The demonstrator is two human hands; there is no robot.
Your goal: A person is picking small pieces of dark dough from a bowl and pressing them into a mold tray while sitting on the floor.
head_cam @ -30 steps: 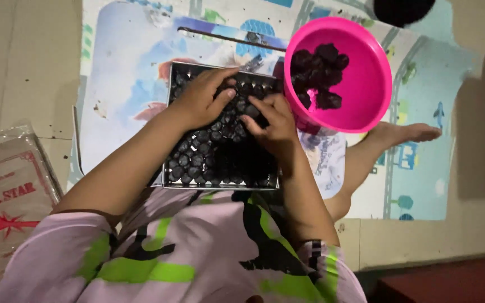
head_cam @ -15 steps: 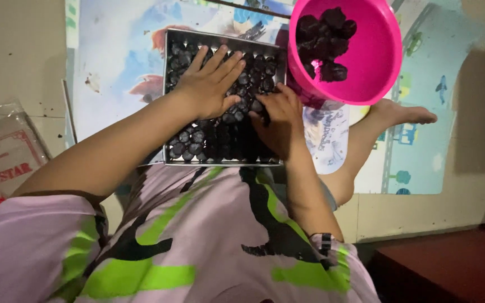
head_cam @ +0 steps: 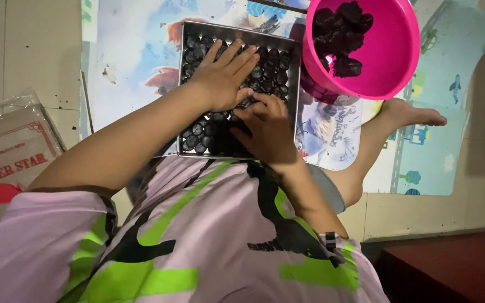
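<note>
Both hands rest on the tray [head_cam: 287, 50] on the mat [head_cam: 130, 50]: left hand [head_cam: 223, 78] flat, fingers spread open, right hand [head_cam: 268, 126] curled over the near cells (grip hidden), pink bowl [head_cam: 391, 50] just right.

pink bowl [head_cam: 383, 62] crowding tray's [head_cam: 237, 29] right edge, bag [head_cam: 7, 151] well left, mat [head_cam: 130, 62] between open
</note>
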